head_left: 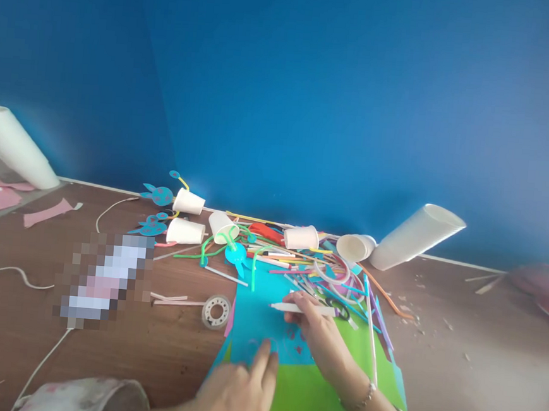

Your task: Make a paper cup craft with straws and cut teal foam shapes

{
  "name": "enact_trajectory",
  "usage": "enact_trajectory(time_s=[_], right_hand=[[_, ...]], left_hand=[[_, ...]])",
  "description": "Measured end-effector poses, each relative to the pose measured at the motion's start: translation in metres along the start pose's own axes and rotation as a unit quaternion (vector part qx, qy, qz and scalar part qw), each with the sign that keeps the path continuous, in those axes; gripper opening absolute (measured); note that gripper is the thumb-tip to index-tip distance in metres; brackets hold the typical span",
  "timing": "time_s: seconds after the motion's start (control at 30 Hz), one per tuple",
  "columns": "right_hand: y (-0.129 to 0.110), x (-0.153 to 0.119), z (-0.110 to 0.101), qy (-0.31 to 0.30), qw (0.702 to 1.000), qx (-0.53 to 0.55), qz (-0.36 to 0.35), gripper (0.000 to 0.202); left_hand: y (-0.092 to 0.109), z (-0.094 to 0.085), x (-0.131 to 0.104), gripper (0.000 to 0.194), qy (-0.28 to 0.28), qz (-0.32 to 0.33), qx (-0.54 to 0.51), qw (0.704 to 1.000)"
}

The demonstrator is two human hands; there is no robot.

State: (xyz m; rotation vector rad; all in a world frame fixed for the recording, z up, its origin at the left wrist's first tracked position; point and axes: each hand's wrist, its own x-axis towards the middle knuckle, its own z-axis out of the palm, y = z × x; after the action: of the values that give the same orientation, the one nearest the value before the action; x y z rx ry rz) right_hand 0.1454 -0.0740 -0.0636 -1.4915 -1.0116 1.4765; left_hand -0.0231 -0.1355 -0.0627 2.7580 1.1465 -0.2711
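My right hand (310, 328) is closed around a white marker (285, 308), its tip pointing left above a blue paper sheet (260, 293). Beneath the wrist, small red marks show on the blue paper. My left hand (244, 383) rests at the lower edge of that sheet, fingers stretched out and pressing on it, holding nothing. Green paper (307, 398) lies under the blue one. Just left of the sheets is a roll of tape (216, 312).
Paper cups (185, 231) with blue paper shapes lie behind on the left. Straws, pens and scissors (343, 310) are heaped behind the sheets. A white paper tube (417, 236) leans on the blue wall. A blurred-out object and a cable (44, 358) are at left.
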Motion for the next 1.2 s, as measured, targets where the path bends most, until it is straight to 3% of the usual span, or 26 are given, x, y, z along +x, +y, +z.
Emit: enact_trajectory(time_s=[0.13, 0.23, 0.3, 0.43, 0.7, 1.2], right_hand=[[-0.006, -0.007, 0.001, 0.012, 0.997, -0.072, 0.001, 0.032], [-0.011, -0.013, 0.006, -0.016, 0.997, -0.068, -0.037, 0.025], [-0.012, -0.017, 0.013, -0.077, 0.992, -0.069, -0.067, 0.023], [0.003, -0.020, 0.023, -0.178, 0.972, -0.107, -0.106, 0.024], [0.025, -0.020, 0.024, -0.191, 0.940, -0.234, -0.158, 0.017], [0.028, -0.021, 0.022, -0.202, 0.931, -0.245, -0.178, 0.018]], left_hand=[[-0.048, -0.023, -0.003, 0.047, 0.026, -0.087, -0.014, 0.996], [-0.078, -0.031, 0.001, 0.021, 0.105, -0.030, -0.018, 0.994], [-0.088, -0.029, 0.005, 0.017, 0.139, 0.020, -0.022, 0.990], [-0.095, -0.016, 0.012, 0.013, 0.169, 0.061, -0.074, 0.981], [-0.104, -0.012, 0.016, 0.011, 0.167, 0.071, -0.147, 0.972], [-0.105, -0.012, 0.016, 0.017, 0.163, 0.070, -0.162, 0.971]])
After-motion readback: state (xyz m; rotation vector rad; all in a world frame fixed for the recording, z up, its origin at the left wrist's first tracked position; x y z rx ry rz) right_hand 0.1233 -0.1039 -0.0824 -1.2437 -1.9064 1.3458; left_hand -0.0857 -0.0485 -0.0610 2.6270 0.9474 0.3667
